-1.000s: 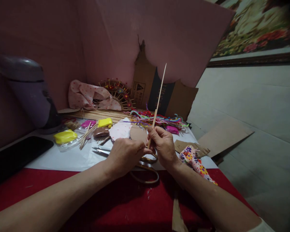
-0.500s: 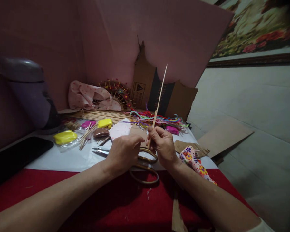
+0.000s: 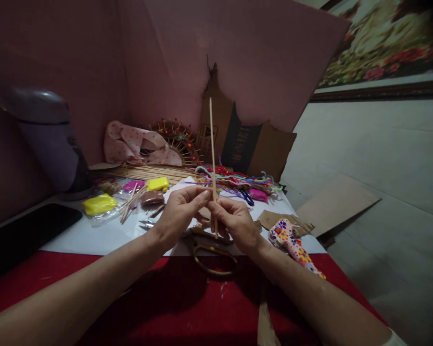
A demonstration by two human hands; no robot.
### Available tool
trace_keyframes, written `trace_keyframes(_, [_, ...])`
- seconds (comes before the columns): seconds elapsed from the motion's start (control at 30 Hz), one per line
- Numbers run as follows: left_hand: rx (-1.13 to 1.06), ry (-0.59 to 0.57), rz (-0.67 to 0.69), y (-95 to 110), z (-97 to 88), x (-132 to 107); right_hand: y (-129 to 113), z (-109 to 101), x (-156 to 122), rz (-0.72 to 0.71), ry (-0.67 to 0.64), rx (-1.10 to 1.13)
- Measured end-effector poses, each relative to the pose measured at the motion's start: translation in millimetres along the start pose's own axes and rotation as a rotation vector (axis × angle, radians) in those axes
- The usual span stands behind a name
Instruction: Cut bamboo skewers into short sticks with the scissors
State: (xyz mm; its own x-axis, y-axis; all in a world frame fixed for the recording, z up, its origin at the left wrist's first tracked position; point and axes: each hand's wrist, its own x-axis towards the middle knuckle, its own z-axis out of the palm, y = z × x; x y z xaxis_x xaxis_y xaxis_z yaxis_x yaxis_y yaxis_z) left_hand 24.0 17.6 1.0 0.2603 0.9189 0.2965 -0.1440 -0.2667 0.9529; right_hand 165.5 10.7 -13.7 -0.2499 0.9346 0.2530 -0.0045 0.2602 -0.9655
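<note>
A thin wooden skewer [image 3: 212, 144] stands almost upright between both hands. My right hand [image 3: 234, 222] pinches its lower part, with the bottom end poking out below the fingers. My left hand [image 3: 180, 211] has its fingertips closed on the stick just above the right hand's grip. Under the hands lie brown-handled scissors [image 3: 212, 250] on the edge of a white sheet [image 3: 94, 235]. A piece of brown cardboard lies hidden behind the fingers.
Behind the hands lie coloured yarn [image 3: 238, 180], a bundle of skewers [image 3: 147, 171], clay packets in yellow [image 3: 98, 204], pink and brown, a spotted cloth [image 3: 137, 144], a woven stick fan [image 3: 176, 137] and cardboard [image 3: 238, 139]. A floral cloth [image 3: 292, 240] lies right, a phone [image 3: 21, 235] left.
The skewer swung from leaning right to nearly upright and shifted left. My left hand rose off the cardboard piece and pinched the stick beside my right hand.
</note>
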Motion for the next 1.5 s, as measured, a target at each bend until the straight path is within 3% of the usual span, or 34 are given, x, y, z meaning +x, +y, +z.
trace_keyframes(0.27, [-0.126,-0.009,-0.052,2.7,-4.5,3.3,2.9,1.7,-3.6,-0.031,-0.107,-0.156])
trace_keyframes(0.67, [-0.272,0.007,-0.085,-0.1,-3.6,4.3,5.8,0.4,-4.0,-0.070,-0.114,-0.268])
trace_keyframes(1.2, [-0.285,-0.004,-0.110,-0.2,-3.2,5.0,7.5,0.8,-3.6,-0.156,-0.064,-0.359])
trace_keyframes(1.5, [-0.181,-0.041,-0.089,-1.7,-3.4,1.5,6.7,2.4,-4.8,-0.166,-0.053,-0.300])
